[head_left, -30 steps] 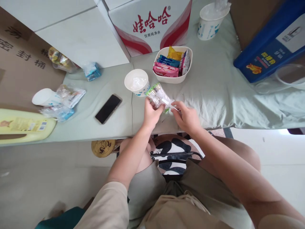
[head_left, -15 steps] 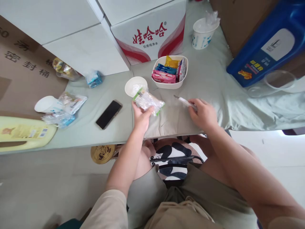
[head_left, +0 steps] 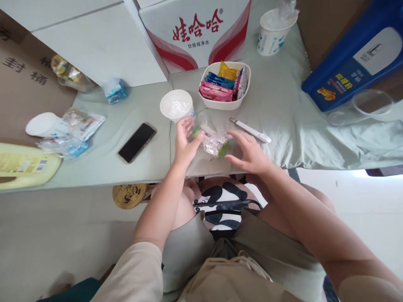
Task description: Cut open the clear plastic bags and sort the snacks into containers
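A clear, crinkled plastic packet with green ends (head_left: pixel 214 142) is held between the thumb and fingers of my left hand (head_left: pixel 185 140), low over the cloth. At the packet's right end, my right hand (head_left: pixel 250 153) has its thumb and fingers spread apart. Whether those fingertips touch the green end, I cannot tell. Just beyond the right hand lies a white utility knife (head_left: pixel 250 129) on the cloth, its tip pointing left. A white paper cup (head_left: pixel 171 105) with clear plastic inside stands behind my left hand.
Wrapped snacks fill a white tub (head_left: pixel 224 104) at the back. A phone (head_left: pixel 137 142) lies left of centre, beyond it a tipped cup (head_left: pixel 47 124) and wrappers. A blue jug (head_left: pixel 349 63), a clear cup (head_left: pixel 362 105) and another paper cup (head_left: pixel 273 35) are on the right.
My right hand has let go of the utility knife, which now lies on the cloth, and has moved left, opening beside the packet. The left hand still holds the packet, now turned slightly.
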{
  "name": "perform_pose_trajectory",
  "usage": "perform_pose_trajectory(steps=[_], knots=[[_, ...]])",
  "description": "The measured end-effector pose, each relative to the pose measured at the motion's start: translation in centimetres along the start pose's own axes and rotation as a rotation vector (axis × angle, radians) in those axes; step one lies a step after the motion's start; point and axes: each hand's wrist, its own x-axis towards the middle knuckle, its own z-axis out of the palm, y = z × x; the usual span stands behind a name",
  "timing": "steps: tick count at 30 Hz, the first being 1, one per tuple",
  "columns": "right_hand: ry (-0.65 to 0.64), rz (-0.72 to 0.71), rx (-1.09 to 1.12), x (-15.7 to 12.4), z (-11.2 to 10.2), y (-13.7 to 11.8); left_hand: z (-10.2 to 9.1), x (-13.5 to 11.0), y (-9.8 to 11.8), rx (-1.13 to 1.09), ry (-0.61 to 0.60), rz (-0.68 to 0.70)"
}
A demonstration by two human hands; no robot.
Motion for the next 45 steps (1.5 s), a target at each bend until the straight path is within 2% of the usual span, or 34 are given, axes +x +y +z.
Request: perform_pose_trajectory(steps=[3, 7, 9, 11, 13, 15, 17, 20, 22, 24, 26, 28, 30, 32, 34, 36, 38, 39, 40, 41, 43, 45], knots=[[-0.025, 0.014, -0.005, 0.2, 1.0, -0.5, -0.1, 0.1, -0.1, 0.017, -0.037, -0.032], [0.095, 0.043, -0.018, 0.8, 1.0, -0.2, -0.2, 0.4, 0.3, -0.030, 0.053, -0.141], [0.203, 0.095, -0.040, 1.0, 0.4, 0.5, -0.6, 0.7, 0.3, -0.075, 0.129, -0.220], [0.366, 0.181, -0.088, 1.0, -0.5, 1.3, -1.1, 1.1, 0.2, -0.093, 0.193, -0.276], [0.522, 0.244, -0.149, 0.8, -1.4, 1.8, -1.6, 1.3, -0.1, -0.064, 0.233, -0.263], [0.602, 0.230, -0.188, 0.4, -2.0, 1.6, -2.0, 1.4, -0.3, 0.014, 0.216, -0.174], [0.581, 0.136, -0.200, 0.0, -2.1, 0.8, -2.1, 1.3, -0.1, 0.106, 0.161, -0.055], [0.418, 0.012, -0.249, -0.3, -1.2, -0.6, -2.2, 0.8, 0.7, 0.232, 0.165, 0.044], [0.308, 0.058, -0.313, -0.2, -0.6, -1.1, -2.4, 0.5, 1.3, 0.304, 0.228, 0.062], [0.243, 0.176, -0.355, -0.1, -0.3, -1.0, -2.9, 0.3, 1.8, 0.353, 0.246, 0.051], [0.207, 0.272, -0.349, -0.1, -0.5, -0.6, -3.7, 0.1, 2.0, 0.371, 0.197, 0.001], [0.181, 0.291, -0.319, -0.1, -0.9, -0.4, -4.5, 0.0, 2.0, 0.378, 0.109, -0.080], [0.156, 0.236, -0.277, -0.4, -1.4, -0.7, -5.3, -0.2, 1.9, 0.379, 0.002, -0.155], [0.106, 0.123, -0.193, -0.8, -1.9, -1.7, -5.8, -0.6, 2.0, 0.354, -0.065, -0.189], [0.007, -0.019, -0.066, -1.5, -2.1, -3.0, -6.2, -1.0, 2.3, 0.286, -0.069, -0.176], [-0.156, -0.127, 0.066, -2.1, -2.3, -4.2, -6.6, -1.4, 2.7, 0.185, -0.039, -0.147], [-0.325, -0.144, 0.162, -2.6, -2.2, -4.8, -6.9, -1.5, 3.0, 0.073, -0.025, -0.140], [-0.367, -0.112, 0.179, -2.6, -2.2, -5.0, -7.1, -1.5, 3.1, 0.024, -0.010, -0.161], [-0.359, -0.059, 0.168, -2.5, -2.0, -5.0, -7.2, -1.4, 3.2, -0.010, 0.021, -0.204], [-0.291, 0.011, 0.126, -2.2, -1.9, -4.8, -7.3, -1.2, 3.2, -0.023, 0.069, -0.269], [-0.063, 0.141, -0.020, -1.2, -1.2, -4.5, -7.3, -0.8, 3.0, 0.018, 0.163, -0.429], [0.094, 0.191, -0.156, 0.2, -0.2, -4.2, -7.0, -0.5, 2.7, 0.091, 0.164, -0.548]])
